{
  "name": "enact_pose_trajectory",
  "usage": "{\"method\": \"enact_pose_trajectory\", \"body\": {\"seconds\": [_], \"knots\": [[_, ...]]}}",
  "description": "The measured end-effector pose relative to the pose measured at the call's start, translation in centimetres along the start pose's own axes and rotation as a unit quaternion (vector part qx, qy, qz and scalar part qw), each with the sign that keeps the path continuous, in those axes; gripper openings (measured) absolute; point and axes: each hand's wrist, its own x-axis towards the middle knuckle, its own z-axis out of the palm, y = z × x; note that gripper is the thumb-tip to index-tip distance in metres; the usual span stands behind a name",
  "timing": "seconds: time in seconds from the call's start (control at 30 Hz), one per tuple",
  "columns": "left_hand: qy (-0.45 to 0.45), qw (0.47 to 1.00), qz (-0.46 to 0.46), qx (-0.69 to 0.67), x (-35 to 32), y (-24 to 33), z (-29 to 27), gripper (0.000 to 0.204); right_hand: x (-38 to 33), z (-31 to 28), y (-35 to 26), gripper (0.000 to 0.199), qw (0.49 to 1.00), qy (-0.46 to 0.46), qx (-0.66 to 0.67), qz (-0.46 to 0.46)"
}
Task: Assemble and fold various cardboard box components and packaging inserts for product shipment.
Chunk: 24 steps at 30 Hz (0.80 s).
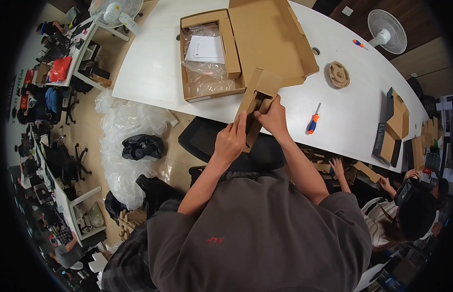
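Observation:
Between my two hands is a narrow folded cardboard piece [265, 82] with a dark opening along it, tilted over the table's front edge. My left hand [230, 138] is closed on its left side, fingers along the cardboard. My right hand [273, 118] grips the opposite side, its thumb at the opening. Just beyond, an open cardboard box [186, 78] lies on the white table, its large lid [265, 39] folded back to the right. Inside the box are clear plastic wrap [207, 85] and a white printed sheet [205, 49].
On the table [294, 104] lie an orange-and-blue screwdriver [312, 124], a second screwdriver [359, 44], a round moulded-pulp piece [339, 75] and an open black box [389, 129]. A fan [386, 33] stands far right. Plastic wrap [122, 131] covers floor at left. A co-worker [382, 214] handles cardboard at right.

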Motion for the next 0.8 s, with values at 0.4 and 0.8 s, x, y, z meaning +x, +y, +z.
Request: {"method": "enact_pose_trajectory", "body": {"seconds": [0.4, 0.8], "knots": [[-0.027, 0.973, -0.2, -0.113, -1.0, -1.7, -0.1, 0.057, -1.3, -0.7, -0.6, 0.052, 0.991, -0.099, 0.091, -0.017], [0.051, 0.958, -0.135, -0.249, -2.2, -2.0, 1.9, 0.082, -3.2, -1.8, -4.5, 0.087, 0.925, 0.17, 0.053, -0.336]]}}
